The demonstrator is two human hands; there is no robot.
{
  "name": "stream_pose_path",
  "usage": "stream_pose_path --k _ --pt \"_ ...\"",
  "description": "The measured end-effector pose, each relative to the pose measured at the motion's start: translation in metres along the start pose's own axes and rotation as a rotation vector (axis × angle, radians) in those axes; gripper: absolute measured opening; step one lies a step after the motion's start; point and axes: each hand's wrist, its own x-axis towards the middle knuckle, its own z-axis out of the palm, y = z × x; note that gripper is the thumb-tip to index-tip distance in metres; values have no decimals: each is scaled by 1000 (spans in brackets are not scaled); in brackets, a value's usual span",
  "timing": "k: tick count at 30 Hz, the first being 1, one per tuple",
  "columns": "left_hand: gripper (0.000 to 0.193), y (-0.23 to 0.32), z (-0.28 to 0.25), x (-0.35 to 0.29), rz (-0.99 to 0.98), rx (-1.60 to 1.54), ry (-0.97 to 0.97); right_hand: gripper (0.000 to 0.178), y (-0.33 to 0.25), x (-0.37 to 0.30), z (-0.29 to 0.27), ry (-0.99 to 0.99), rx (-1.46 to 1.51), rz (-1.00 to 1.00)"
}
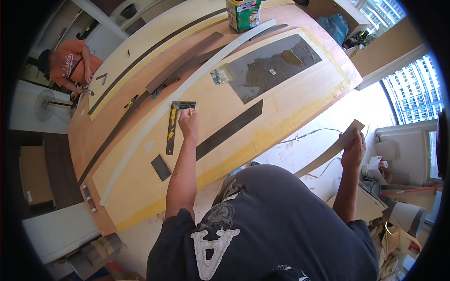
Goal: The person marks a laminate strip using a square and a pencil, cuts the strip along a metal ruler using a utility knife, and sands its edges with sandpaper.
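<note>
My left hand [189,123] is closed, with a short orange pencil [191,112] showing at its fingertips. It is right beside the short arm of a dark carpenter's square [171,133], which has yellow smears on it and lies on the pale wooden panel; whether the fingers touch the square I cannot tell. Off the table's edge to the right, my right hand [355,151] grips a long thin brownish strip [328,151], held up at a slant. A dark strip [229,129] and a small dark rectangular piece [161,167] lie near my left forearm.
The big table [347,70] carries a long pale curved strip [206,70], a brown board [183,63], a dark glossy sheet [272,68] and a green tin [243,16]. At the far left, a co-worker [72,63] in orange leans there. A cable [311,136] crosses the floor.
</note>
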Motion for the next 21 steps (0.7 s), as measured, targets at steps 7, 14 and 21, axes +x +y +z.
stream_pose_path --k 7,14,21 --pt "21 11 35 70 -29 134 -54 27 1 -20 -8 31 -12 55" --pt "23 -3 5 159 214 657 165 23 -10 -48 -10 243 -26 201" --pt "18 -40 -53 237 254 1198 97 20 -12 -64 -6 236 -112 204"
